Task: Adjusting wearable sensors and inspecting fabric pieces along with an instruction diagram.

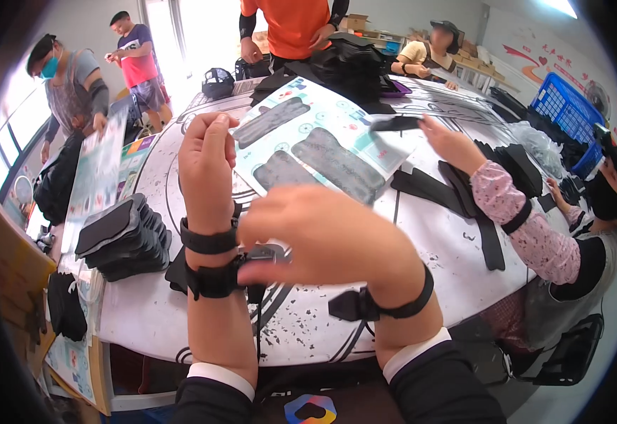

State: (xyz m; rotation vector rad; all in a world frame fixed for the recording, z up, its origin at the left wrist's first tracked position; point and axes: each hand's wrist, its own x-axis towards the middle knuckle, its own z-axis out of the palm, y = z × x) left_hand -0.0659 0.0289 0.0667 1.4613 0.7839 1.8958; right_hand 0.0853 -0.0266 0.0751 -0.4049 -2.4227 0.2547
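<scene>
My left hand (206, 166) is raised over the white round table (457, 247), its fingers curled together beside the corner of a printed clear packet (308, 152) of dark grey pads. Two black straps (211, 242) wrap my left wrist. My right hand (315, 237), blurred, reaches across and pinches the lower black strap (255, 260) at that wrist. Another black strap with a buckle (365, 304) circles my right wrist.
A stack of black pads (121, 237) lies to the left, and long black strips (464, 194) to the right. A person in floral sleeves (527, 226) reaches in from the right holding a black piece (393, 124). Other people stand around the far edge. A blue crate (566, 113) sits far right.
</scene>
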